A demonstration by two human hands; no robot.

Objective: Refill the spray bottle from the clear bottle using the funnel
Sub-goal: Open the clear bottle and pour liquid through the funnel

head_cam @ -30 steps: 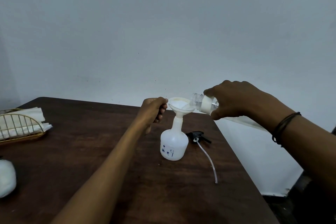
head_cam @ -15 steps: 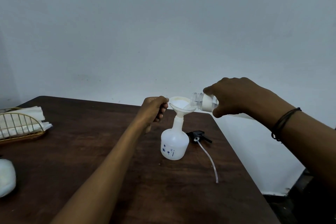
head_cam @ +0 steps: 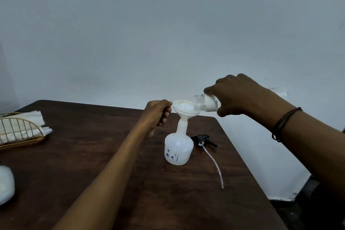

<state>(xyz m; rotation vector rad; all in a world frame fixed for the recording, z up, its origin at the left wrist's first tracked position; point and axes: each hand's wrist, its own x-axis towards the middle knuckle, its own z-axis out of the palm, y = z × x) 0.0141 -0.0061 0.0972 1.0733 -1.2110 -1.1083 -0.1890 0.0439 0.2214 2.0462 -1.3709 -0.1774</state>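
Pour is well underway here. Compared with a second ago, the right hand [head_cam: 240, 95] has lifted the back end of the clear plastic bottle with the white label [head_cam: 205, 103] a bit higher, so it's tipped steeper now, roughly level or slightly mouth-down. The threaded mouth sits right over the rim of the cream plastic funnel [head_cam: 183, 110]. That hand is wrapped closed around the bottle body.

The left hand [head_cam: 157, 113] hasn't budged: fingers curled shut, pinching the funnel's left edge to keep it steady. The funnel stem is seated in the neck of the squat white translucent spray bottle with little blue flowers [head_cam: 178, 152], which stands upright mid-table on the dark wooden table [head_cam: 93, 155].

My read: a steeper tilt means the clear bottle is running low and they're chasing the last of it. I can't actually make out the stream, though. The black trigger sprayer head with its clear dip tube [head_cam: 204, 139] lies just right of the spray bottle, so screwing that back on is presumably what's left.
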